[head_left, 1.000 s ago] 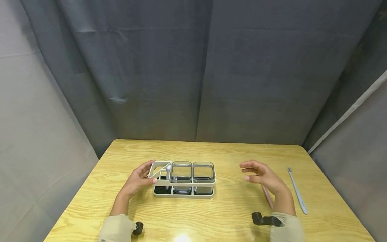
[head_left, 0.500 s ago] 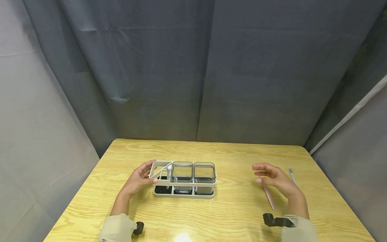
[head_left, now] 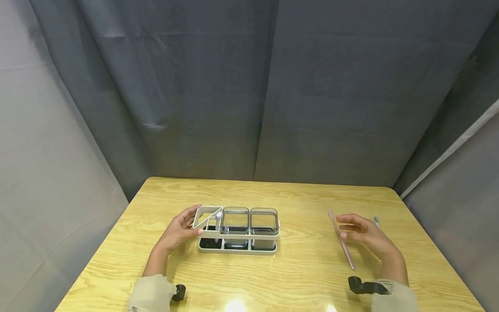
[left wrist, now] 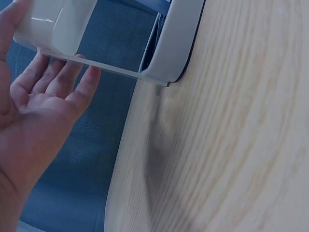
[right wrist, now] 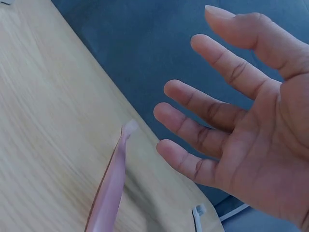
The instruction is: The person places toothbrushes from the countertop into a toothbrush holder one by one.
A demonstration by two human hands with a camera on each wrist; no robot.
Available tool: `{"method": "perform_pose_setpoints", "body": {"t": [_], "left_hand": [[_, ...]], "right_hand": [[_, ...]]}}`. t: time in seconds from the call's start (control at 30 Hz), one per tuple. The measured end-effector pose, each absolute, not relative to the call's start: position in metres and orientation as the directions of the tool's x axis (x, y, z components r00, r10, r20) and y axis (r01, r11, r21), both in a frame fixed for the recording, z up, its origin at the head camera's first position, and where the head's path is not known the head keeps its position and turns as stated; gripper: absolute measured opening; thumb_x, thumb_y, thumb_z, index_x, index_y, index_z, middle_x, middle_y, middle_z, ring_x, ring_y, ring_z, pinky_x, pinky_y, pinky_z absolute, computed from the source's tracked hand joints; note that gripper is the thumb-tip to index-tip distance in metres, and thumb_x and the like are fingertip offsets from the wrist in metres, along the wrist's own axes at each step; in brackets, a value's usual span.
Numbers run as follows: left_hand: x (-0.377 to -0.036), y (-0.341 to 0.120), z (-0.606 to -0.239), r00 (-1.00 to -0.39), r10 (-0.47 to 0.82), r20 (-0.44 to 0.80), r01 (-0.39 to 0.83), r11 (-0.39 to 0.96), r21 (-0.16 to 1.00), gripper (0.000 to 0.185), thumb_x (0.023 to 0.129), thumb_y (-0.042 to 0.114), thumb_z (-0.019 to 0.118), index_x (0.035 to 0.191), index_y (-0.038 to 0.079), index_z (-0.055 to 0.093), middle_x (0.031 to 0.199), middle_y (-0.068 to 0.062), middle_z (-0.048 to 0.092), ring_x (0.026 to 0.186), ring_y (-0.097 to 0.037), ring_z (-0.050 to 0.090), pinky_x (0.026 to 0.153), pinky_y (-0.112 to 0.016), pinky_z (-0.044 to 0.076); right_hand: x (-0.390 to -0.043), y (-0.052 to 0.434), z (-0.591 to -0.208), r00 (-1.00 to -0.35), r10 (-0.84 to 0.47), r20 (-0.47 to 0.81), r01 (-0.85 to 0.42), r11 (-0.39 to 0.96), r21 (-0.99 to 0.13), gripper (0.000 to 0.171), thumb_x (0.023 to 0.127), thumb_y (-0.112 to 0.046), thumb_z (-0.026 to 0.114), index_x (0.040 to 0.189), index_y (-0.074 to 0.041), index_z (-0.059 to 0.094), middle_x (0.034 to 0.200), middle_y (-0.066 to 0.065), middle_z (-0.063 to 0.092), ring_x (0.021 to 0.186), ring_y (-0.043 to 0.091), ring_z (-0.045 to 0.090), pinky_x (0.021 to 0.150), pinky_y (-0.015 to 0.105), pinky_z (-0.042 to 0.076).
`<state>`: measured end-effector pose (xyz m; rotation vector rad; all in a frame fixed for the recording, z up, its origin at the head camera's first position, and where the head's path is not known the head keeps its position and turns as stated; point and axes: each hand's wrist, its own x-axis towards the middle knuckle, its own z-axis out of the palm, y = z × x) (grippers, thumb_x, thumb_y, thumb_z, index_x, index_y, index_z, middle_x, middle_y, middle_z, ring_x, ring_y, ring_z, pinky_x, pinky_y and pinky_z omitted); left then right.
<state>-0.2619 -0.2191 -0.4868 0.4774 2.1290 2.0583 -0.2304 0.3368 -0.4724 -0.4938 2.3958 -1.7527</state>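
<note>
A white toothbrush holder (head_left: 249,237) stands left of the table's middle. My left hand (head_left: 175,234) grips its left end, thumb in front and fingers behind; the left wrist view shows the fingertips along the holder's edge (left wrist: 181,38). Two clear square cups, a left cup (head_left: 235,212) and a right cup (head_left: 264,212), sit in the holder. In its left part a white toothbrush (head_left: 218,216) stands upright. My right hand (head_left: 370,236) hovers empty, fingers spread, just right of a pink toothbrush (head_left: 344,246) lying on the table. A light blue toothbrush (head_left: 376,220) is mostly hidden behind that hand.
The wooden table (head_left: 300,268) has rounded back corners. Behind it hangs a dark grey curtain (head_left: 195,108), with lighter cloth (head_left: 50,151) on the left. In the right wrist view, the pink toothbrush's head points toward the table edge.
My right hand has moved to the right, from left of the pink toothbrush to its right side, uncovering it and covering most of the blue one. The left hand and holder have stayed put.
</note>
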Motion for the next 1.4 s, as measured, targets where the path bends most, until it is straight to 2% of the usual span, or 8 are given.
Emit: {"method": "perform_pose_setpoints", "body": {"t": [0.2,0.4,0.57,0.83,0.93,1.13,1.4], "left_hand": [[-0.263,-0.219,-0.486,-0.941,0.320,0.109,0.120,0.015,0.993,0.079,0.074,0.004,0.077,0.142,0.007,0.036,0.143,-0.015,0.036,0.131,-0.027,0.032,0.095,-0.023,0.038],[-0.263,-0.219,-0.486,-0.941,0.320,0.107,0.118,0.015,0.993,0.079,0.074,0.004,0.077,0.142,0.008,0.037,0.143,-0.015,0.036,0.131,-0.027,0.033,0.095,-0.023,0.038],[-0.262,-0.219,-0.486,-0.942,0.318,0.108,0.123,0.027,0.992,0.079,0.074,0.004,0.077,0.142,0.008,0.036,0.143,-0.015,0.036,0.131,-0.027,0.032,0.096,-0.023,0.037],[-0.263,-0.219,-0.484,-0.940,0.322,0.109,0.124,0.027,0.992,0.080,0.074,0.005,0.078,0.142,0.008,0.036,0.145,-0.013,0.034,0.133,-0.025,0.030,0.100,-0.025,0.032],[-0.262,-0.219,-0.484,-0.940,0.324,0.110,0.125,0.026,0.992,0.080,0.074,0.005,0.077,0.142,0.007,0.036,0.146,-0.013,0.033,0.134,-0.025,0.028,0.101,-0.026,0.031],[-0.262,-0.218,-0.484,-0.936,0.334,0.111,0.126,0.023,0.992,0.079,0.075,0.005,0.076,0.143,0.009,0.035,0.145,-0.014,0.033,0.133,-0.027,0.029,0.098,-0.025,0.035],[-0.261,-0.219,-0.484,-0.933,0.341,0.116,0.126,0.007,0.992,0.080,0.075,0.004,0.076,0.143,0.008,0.034,0.146,-0.015,0.032,0.133,-0.028,0.028,0.097,-0.024,0.036]], "right_hand": [[-0.232,0.344,-0.482,-0.948,-0.313,0.061,-0.153,0.275,-0.949,0.045,0.089,-0.006,0.061,0.129,0.007,0.044,0.120,0.006,0.053,0.107,0.016,0.054,0.083,0.029,0.048],[-0.234,0.349,-0.493,-0.949,-0.315,0.029,-0.110,0.242,-0.964,0.042,0.089,-0.006,0.061,0.127,0.006,0.045,0.119,0.018,0.052,0.108,0.026,0.056,0.084,0.039,0.047],[-0.236,0.352,-0.504,-0.953,-0.302,0.007,-0.071,0.203,-0.977,0.046,0.089,-0.005,0.060,0.129,0.008,0.040,0.125,0.033,0.040,0.111,0.034,0.052,0.087,0.039,0.043],[-0.239,0.351,-0.512,-0.967,-0.250,-0.051,0.003,0.191,-0.982,0.057,0.088,-0.004,0.061,0.136,0.009,0.031,0.134,0.033,0.029,0.115,0.044,0.040,0.087,0.048,0.045],[-0.240,0.351,-0.513,-0.967,-0.252,-0.048,-0.003,0.199,-0.980,0.058,0.088,-0.004,0.062,0.135,0.010,0.031,0.131,0.036,0.030,0.110,0.043,0.045,0.084,0.045,0.048],[-0.244,0.354,-0.520,-0.968,-0.243,-0.065,0.021,0.180,-0.983,0.060,0.084,0.000,0.065,0.135,0.010,0.034,0.125,0.037,0.037,0.099,0.030,0.056,0.078,0.038,0.051],[-0.250,0.355,-0.535,-0.972,-0.219,-0.080,0.044,0.162,-0.986,0.064,0.081,0.003,0.066,0.134,0.015,0.031,0.115,0.032,0.044,0.090,0.022,0.059,0.074,0.036,0.053]]}}
